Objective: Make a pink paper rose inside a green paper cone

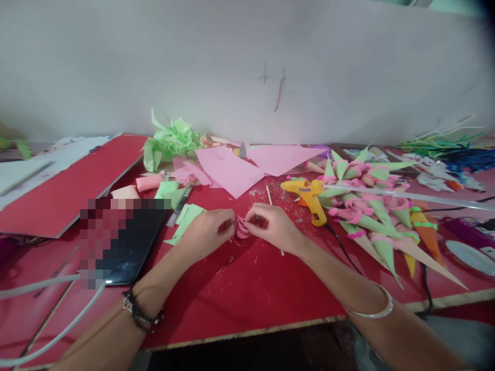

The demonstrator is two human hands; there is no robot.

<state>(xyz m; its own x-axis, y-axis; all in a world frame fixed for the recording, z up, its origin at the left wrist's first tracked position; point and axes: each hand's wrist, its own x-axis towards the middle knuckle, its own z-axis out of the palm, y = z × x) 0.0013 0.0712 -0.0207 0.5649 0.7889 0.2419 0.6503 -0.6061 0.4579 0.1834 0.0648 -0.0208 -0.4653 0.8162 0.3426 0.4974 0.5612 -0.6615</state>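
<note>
Between my hands, low over the red table (232, 288), is a small pink paper piece (243, 227) with curled strips. The fingertips of my left hand (209, 232) are pinched together at its left side. From the right, my right hand (273, 226) pinches its upper edge between thumb and finger. Just left of my left hand lie green paper pieces (186, 221) and a pen-like cutter (180, 206). A thin wooden stick (269, 196) shows behind my right hand, partly covered by it. The yellow glue gun (309, 198) lies to the right, a clear glue stick at its back.
A heap of green and pink paper cones (371, 206) fills the right side. Pink paper sheets (232, 167) and crumpled green paper (174, 139) lie at the back. A black tablet-like device (143, 247) with a white cable (58, 330) is on the left. A wall (232, 77) stands behind.
</note>
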